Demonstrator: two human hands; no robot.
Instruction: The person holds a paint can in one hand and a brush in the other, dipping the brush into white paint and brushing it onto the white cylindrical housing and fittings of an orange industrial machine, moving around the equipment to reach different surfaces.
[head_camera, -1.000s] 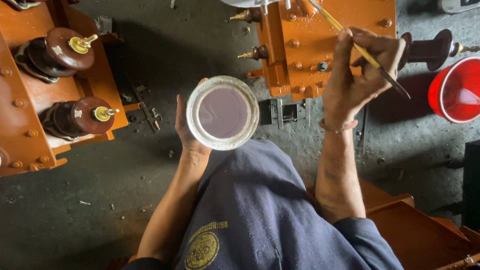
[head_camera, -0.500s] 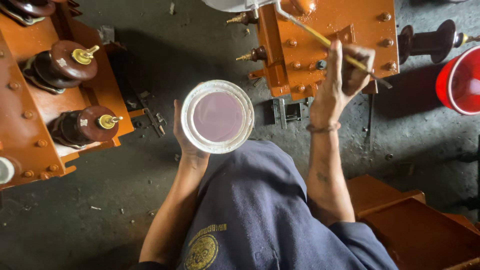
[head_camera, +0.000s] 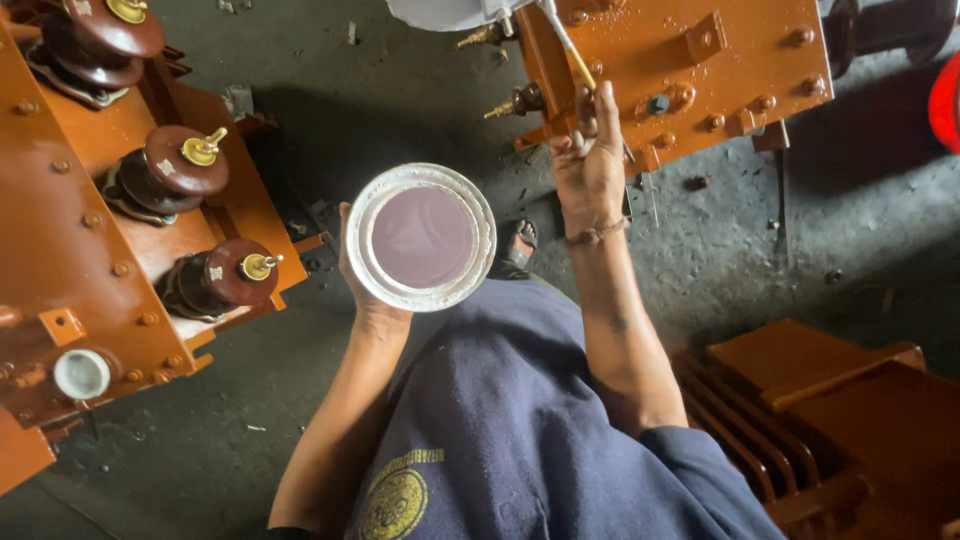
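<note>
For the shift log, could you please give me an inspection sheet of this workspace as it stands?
Surface: rough grey concrete floor, dusty, with small debris.
Job's things: round white-rimmed tin of pale pinkish paint; thin yellow-handled brush against the orange bolted metal housing.
Clutter: red plastic bucket at the right edge; small scraps on the floor.
Hands: left hand cups the tin from below; right hand grips the brush.
Cables: nothing seen.
Surroundings: orange transformer casing with brown ribbed insulators on the left; orange finned metal parts lower right; sandalled foot.
</note>
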